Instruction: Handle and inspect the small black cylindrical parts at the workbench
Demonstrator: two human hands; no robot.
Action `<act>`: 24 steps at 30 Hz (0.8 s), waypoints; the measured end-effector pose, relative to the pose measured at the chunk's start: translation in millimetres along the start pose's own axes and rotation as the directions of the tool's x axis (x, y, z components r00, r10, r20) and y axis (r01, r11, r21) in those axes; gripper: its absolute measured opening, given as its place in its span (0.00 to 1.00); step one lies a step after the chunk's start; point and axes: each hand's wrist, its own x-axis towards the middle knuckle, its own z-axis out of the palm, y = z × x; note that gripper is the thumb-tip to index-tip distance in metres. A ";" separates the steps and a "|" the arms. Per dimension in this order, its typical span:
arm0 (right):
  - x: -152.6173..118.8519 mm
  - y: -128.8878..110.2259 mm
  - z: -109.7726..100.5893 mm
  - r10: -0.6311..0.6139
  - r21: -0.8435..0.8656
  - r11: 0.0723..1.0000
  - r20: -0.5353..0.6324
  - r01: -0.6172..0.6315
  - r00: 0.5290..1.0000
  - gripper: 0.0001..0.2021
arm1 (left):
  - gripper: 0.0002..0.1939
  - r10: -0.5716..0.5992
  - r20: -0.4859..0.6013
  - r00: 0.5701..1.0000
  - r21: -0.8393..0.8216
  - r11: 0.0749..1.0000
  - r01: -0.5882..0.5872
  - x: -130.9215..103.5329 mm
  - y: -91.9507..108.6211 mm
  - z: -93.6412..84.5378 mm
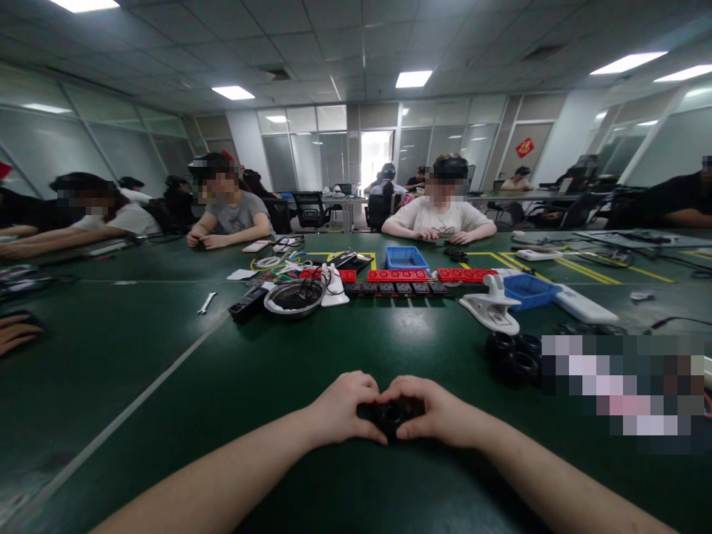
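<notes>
A small black round part with a hole in its middle (391, 414) sits between my two hands, low over the green table. My left hand (345, 409) curls around its left side, thumb along the near edge. From the right, my right hand (427, 411) closes on the same part with thumb and fingers. The fingertips of both hands meet near its far side and cover much of it, so its exact kind cannot be made out. To the right lies a cluster of black ring-shaped pieces (521, 363).
Across the green table (267, 378) stand a metal bowl (294, 300), red power strips (397, 275), blue trays (407, 258) and a white clip-on base (492, 308). A wrench (207, 303) lies left. Another person's hand (19, 331) rests at the left edge. Several people sit opposite.
</notes>
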 end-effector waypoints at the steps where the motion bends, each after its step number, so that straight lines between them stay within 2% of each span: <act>1: -0.4 0.1 -0.4 0.000 0.013 1.000 0.009 0.000 1.000 0.19 | 0.18 0.003 0.005 1.000 -0.003 1.000 -0.003 -0.5 0.1 -1.0; 5: -5.8 -2.0 4.6 -0.009 0.025 1.000 -0.035 0.010 0.999 0.29 | 0.28 -0.041 -0.045 0.998 0.022 0.999 0.042 -6.4 7.9 -1.6; 8: -8.7 -3.3 13.9 0.024 -0.022 0.999 -0.160 -0.027 0.987 0.34 | 0.36 -0.157 -0.145 0.977 0.049 0.985 0.166 -10.9 17.5 2.2; 11: -7.9 -5.6 26.1 0.083 -0.185 0.972 -0.309 -0.146 0.947 0.26 | 0.35 -0.217 -0.185 0.959 0.062 0.971 0.232 -12.5 25.5 7.3; 14: -5.2 -10.2 37.1 0.130 -0.277 0.928 -0.385 -0.249 0.914 0.17 | 0.26 -0.212 -0.185 0.960 0.081 0.970 0.230 -11.0 28.6 11.1; 16: -3.8 -13.7 40.8 0.128 -0.295 0.921 -0.389 -0.255 0.912 0.14 | 0.19 -0.213 -0.184 0.960 0.092 0.968 0.232 -9.2 27.7 12.5; 18: -3.5 -16.4 40.3 0.090 -0.311 0.924 -0.384 -0.220 0.919 0.12 | 0.16 -0.222 -0.185 0.957 0.089 0.966 0.242 -7.5 24.9 13.1; 21: -4.0 -17.6 33.0 0.031 -0.294 0.946 -0.335 -0.136 0.942 0.12 | 0.19 -0.198 -0.160 0.967 0.061 0.976 0.210 -5.8 17.7 12.7; 24: -3.5 -15.0 21.8 0.017 -0.212 0.975 -0.218 -0.064 0.976 0.14 | 0.22 -0.101 -0.106 0.989 0.007 0.995 0.102 -4.6 8.1 10.4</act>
